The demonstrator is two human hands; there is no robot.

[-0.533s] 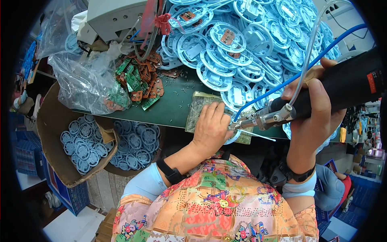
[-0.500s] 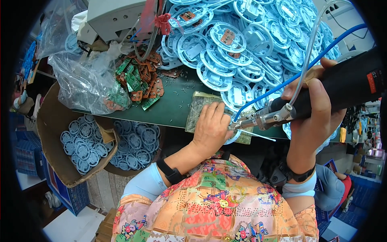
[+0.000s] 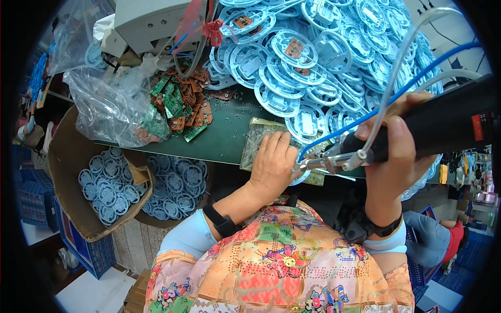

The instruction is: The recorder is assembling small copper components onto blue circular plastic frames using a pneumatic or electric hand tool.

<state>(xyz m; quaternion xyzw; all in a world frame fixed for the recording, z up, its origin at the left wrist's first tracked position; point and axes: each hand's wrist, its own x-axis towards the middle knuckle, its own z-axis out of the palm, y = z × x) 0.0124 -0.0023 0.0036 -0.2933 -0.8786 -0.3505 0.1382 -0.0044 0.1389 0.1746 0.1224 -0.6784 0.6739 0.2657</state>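
Observation:
My left hand (image 3: pixel 274 163) rests over a flat, worn block (image 3: pixel 252 142) at the table's front edge. Its fingers are curved over a light-blue plastic ring part (image 3: pixel 300 178) lying on that block, mostly hidden under the hand and the tool. My right hand (image 3: pixel 399 148) is wrapped around a black power screwdriver (image 3: pixel 449 117), held slanting in from the right. The screwdriver's metal nose (image 3: pixel 334 160) reaches down beside my left fingertips, over the part. A blue hose (image 3: pixel 394 99) and a clear tube (image 3: pixel 389 94) run to this nose.
A large heap of light-blue ring parts (image 3: pixel 282 78) covers the back of the green table (image 3: pixel 219 138). Circuit boards (image 3: pixel 177 101), loose screws (image 3: pixel 241 107) and a clear plastic bag (image 3: pixel 99 107) lie to the left. A cardboard box (image 3: pixel 68 177) of similar parts stands below.
The screwdriver has tilted lower and its nose has shifted slightly left; my right hand has dropped with it. My left hand stays almost still. A person at the right has moved a little.

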